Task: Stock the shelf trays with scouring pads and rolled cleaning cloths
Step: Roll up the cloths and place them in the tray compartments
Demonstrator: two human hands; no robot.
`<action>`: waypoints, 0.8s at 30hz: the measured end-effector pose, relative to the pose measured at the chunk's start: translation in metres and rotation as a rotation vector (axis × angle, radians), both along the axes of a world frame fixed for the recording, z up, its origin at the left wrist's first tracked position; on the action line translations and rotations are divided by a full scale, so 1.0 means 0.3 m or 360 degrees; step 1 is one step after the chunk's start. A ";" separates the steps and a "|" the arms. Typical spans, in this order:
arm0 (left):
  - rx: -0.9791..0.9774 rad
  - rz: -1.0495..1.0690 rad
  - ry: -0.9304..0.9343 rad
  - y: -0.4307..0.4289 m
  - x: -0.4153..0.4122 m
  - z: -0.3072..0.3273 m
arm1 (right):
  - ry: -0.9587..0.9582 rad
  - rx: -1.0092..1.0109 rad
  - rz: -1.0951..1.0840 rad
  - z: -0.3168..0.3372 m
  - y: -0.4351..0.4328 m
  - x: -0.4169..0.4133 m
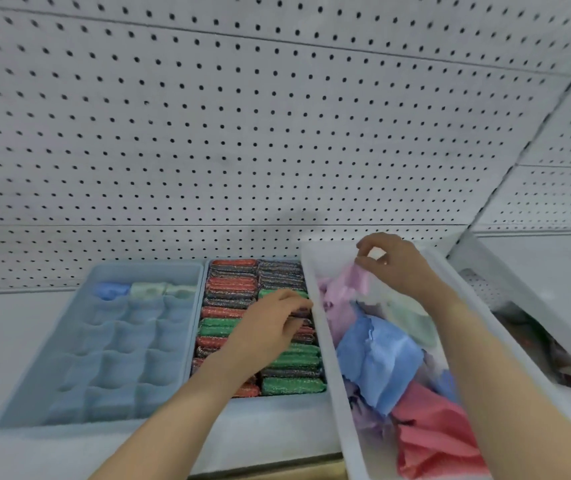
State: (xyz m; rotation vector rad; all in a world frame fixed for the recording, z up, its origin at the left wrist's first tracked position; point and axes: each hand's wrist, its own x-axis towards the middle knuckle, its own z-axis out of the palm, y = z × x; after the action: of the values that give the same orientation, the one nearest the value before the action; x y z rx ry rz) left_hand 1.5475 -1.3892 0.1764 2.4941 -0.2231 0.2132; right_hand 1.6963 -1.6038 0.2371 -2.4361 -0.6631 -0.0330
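Right hand point(395, 268): thumb and fingers pinch the top of a pink cloth point(344, 289) at the far end of the white bin point(327, 358). The bin sits toward the shelf's point(0, 341) right edge.
Left hand point(270, 327): lies on the pads point(228, 285), fingers curled near the right rim of the pad tray point(277, 400). Gripping a pad or only resting: cannot tell.
Cell tray point(38, 386), left part of shelf: three rolled cloths point(145, 289) in the back row, other cells unfilled.

Risks (judgement):
- Pink cloth lies among the loose cloths point(377, 358); a quick pull may drag neighbours over the bin wall.
- Bin appears to overhang the front edge; a tug or forearm nudge might tip it.
- Cloth is unrolled; pushed in loose, it likely spills out of a cell.

Unclear:
- Blur throughout.
- Bin's near end is cut off by the frame.
- Dark object point(550, 355) beyond the bin, toward the right edge: not identifiable.
- White patch between the right fingers: label or bin wall, undecided.
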 end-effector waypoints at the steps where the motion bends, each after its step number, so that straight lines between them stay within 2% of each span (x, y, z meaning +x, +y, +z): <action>1: -0.0130 0.0059 0.0040 0.004 -0.009 0.019 | 0.0056 0.0191 0.0019 0.046 0.006 -0.013; 4: -0.0538 0.0177 0.0150 0.015 -0.021 0.084 | 0.0207 0.0711 0.0098 0.168 0.050 -0.061; 6: -0.0798 0.0200 0.0228 0.019 -0.028 0.140 | 0.0250 0.0924 0.0110 0.226 0.087 -0.096; 9: -0.1350 0.0192 0.0410 0.025 -0.032 0.224 | 0.0407 0.1157 0.0175 0.282 0.157 -0.144; 12: -0.1935 0.0145 0.0453 0.048 -0.034 0.281 | 0.0613 0.1221 0.0285 0.297 0.226 -0.202; 15: -0.2382 0.0316 0.0225 0.086 -0.043 0.336 | 0.0787 0.1080 0.0376 0.264 0.277 -0.255; 17: -0.2356 0.0478 0.0044 0.119 -0.061 0.362 | 0.0838 0.0944 0.0461 0.239 0.299 -0.280; 19: -0.2045 0.0625 -0.0127 0.153 -0.078 0.383 | 0.0875 0.0818 0.0592 0.236 0.317 -0.308; 21: -0.1623 0.0722 -0.0280 0.185 -0.101 0.401 | 0.0790 0.0723 0.0713 0.261 0.350 -0.343; 24: -0.1271 0.0674 -0.0329 0.218 -0.135 0.430 | 0.0548 0.0854 0.0746 0.300 0.423 -0.378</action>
State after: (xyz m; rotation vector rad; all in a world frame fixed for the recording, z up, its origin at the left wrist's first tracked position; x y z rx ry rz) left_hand 1.5069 -1.3237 0.3054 1.6920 0.2708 0.6037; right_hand 1.5830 -1.4768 0.3270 -1.6795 -0.9096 0.3446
